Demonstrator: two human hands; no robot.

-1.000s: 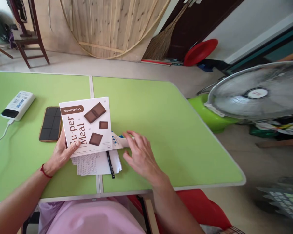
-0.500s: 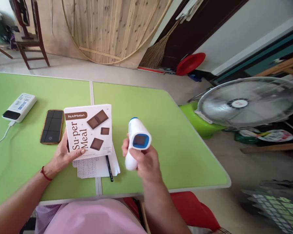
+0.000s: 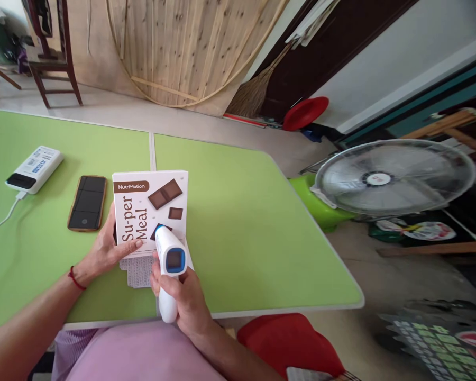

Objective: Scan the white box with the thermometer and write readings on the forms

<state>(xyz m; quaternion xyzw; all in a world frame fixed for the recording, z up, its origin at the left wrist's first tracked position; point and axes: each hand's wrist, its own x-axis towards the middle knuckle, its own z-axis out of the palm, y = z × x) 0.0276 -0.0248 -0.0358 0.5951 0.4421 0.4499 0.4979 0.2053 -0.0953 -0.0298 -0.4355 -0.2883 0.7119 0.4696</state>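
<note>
A white box (image 3: 130, 193) printed "NutriMotion Su-per Meal" with brown bar pictures is held tilted by my left hand (image 3: 107, 243), thumb across its lower front. My right hand (image 3: 188, 299) is closed around the handle of a white infrared thermometer (image 3: 167, 304) with a blue-framed screen facing me. The thermometer's front end overlaps the lower right of the box; whether they touch I cannot tell. Sheets of printed paper (image 3: 139, 272) lie under the box, mostly hidden.
On the green table (image 3: 238, 222), a smartphone (image 3: 87, 203) and a white power bank (image 3: 35, 168) with a cable (image 3: 8, 217) lie to the left. A large fan (image 3: 396, 177) stands beyond the right edge. A red seat (image 3: 285, 344) is below the front edge.
My right hand has brought the thermometer left and toward me, over the lower right of the box. The pen on the papers is now hidden. My left hand keeps its hold on the box.
</note>
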